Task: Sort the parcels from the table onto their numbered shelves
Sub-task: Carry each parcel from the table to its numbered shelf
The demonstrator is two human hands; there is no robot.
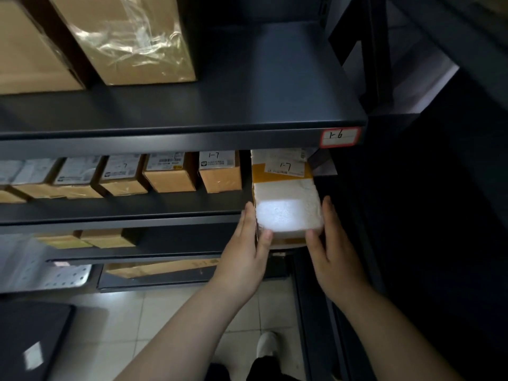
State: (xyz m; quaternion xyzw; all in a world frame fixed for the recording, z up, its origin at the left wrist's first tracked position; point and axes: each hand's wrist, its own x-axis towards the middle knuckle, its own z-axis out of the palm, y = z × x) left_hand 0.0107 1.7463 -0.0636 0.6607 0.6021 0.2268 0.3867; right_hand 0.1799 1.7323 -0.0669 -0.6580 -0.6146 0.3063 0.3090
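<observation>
Parcel: the white-and-yellow parcel is centre right of the frame. Its far end lies on the shelf at the right end, and its near end hangs over the front edge.
Left hand: the left hand lies flat against the parcel's left side, fingers straight, thumb laid on the near corner.
Right hand: the right hand does the same on the right side.
Number: the slip reads 1-7, as does the box beside it, so the shelf looks correct. The tag above reads 1-6.
Risk, drop: only side pressure holds the parcel. Let go while it overhangs this far, it would likely tip to the floor.
Risk, snag: pushed in crooked, it may jam against the box on its left. The right side is too dark to judge clearance.
Risk, slip: the upper shelf sits close over the far end and may scrape the slip.
</observation>
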